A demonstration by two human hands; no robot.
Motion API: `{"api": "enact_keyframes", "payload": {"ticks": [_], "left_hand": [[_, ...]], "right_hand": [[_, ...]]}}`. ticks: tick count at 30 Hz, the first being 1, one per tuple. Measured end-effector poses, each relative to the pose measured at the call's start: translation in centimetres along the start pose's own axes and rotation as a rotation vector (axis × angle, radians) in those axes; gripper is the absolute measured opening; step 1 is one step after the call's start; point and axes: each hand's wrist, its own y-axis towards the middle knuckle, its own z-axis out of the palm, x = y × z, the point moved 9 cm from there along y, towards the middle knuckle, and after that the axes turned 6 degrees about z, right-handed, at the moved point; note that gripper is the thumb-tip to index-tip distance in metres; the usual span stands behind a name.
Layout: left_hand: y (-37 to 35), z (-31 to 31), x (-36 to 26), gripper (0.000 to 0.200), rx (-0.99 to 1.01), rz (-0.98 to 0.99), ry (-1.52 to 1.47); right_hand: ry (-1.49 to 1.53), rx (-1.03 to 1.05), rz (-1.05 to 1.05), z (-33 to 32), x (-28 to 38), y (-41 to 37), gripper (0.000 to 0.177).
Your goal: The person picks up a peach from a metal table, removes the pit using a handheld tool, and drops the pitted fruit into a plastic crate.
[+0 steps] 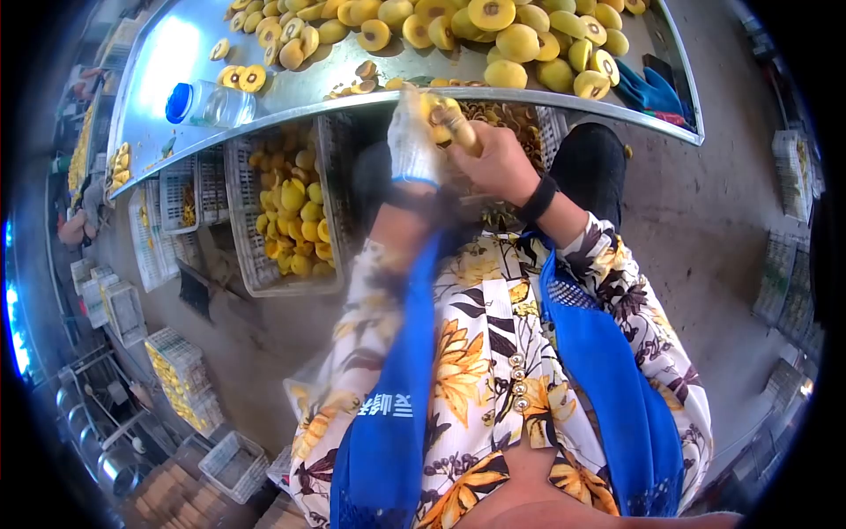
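My left hand (412, 141), in a white knit glove with a blue hem, is closed around a yellow peach half (435, 113) just below the table's near edge. My bare right hand (498, 160) is wrapped around the pale handle of a small tool (463, 135), its thumb along the handle. The tool's working end meets the cut face of the peach half; its shape is blurred and partly hidden. Beyond my hands, a pile of cut peach halves (520, 42) lies on the metal table (308, 95).
A clear bottle with a blue cap (211, 104) lies on the table. Blue gloves (648, 91) rest at the right corner. Under the table, a white crate (330, 189) holds yellow peach pieces; brown scraps (507, 119) fill another container. Stacked crates (183, 375) stand at lower left.
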Motion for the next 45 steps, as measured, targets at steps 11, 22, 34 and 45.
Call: {"api": "enact_keyframes", "payload": {"ticks": [11,22,34,45], "left_hand": [[-0.4,0.4,-2.2,0.038,-0.071,0.213,0.072],[-2.4,2.2,-3.4,0.046,-0.078,0.326,0.207],[-0.1,2.7,-5.0,0.041,0.18,0.397,0.413],[1.0,1.3,-0.4,0.029,0.032,-0.09,-0.027]], "right_hand": [[-0.208,-0.042,0.071,0.6,-2.0,-0.4,0.023],[-0.128,-0.048,0.199,0.7,-1.3,-1.4,0.018],[0.116,0.143,0.249,2.5,-2.7,-1.2,0.019],[0.454,0.42,0.489,5.0,-3.0,-2.4,0.012]]}}
